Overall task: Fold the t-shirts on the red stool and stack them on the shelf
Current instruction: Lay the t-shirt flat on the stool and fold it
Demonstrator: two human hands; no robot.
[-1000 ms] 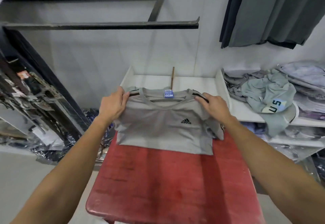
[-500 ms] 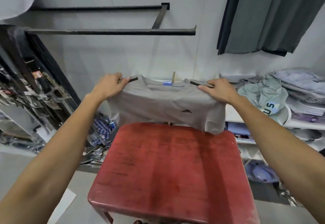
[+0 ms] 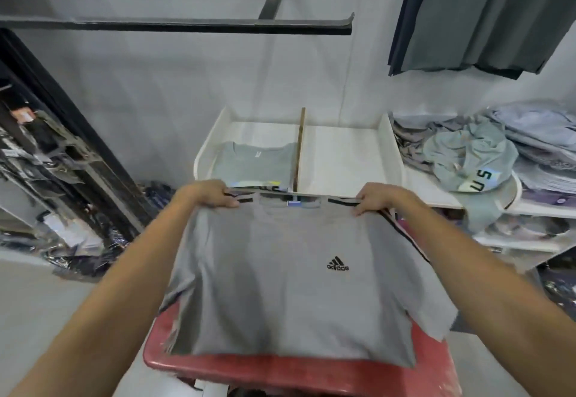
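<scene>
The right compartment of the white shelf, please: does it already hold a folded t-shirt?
No, the right compartment shows only bare white board, while the one folded t-shirt lies left of the divider.

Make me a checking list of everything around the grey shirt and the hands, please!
Surface: red stool, mostly covered by the shirt; only its near edge shows.
Job's things: grey adidas t-shirt, folded, held up by its shoulders. White shelf with a divider; one folded grey t-shirt lies in its left compartment, the right compartment is bare.
Clutter: crumpled pale clothes heaped on the shelving to the right.
Grippers: left hand and right hand each grip a shoulder, fingers curled over the fabric.
Cables: nothing seen.
Surroundings: white wall, black metal rack above, dark hanging garments top right, packaged goods at left.
</scene>
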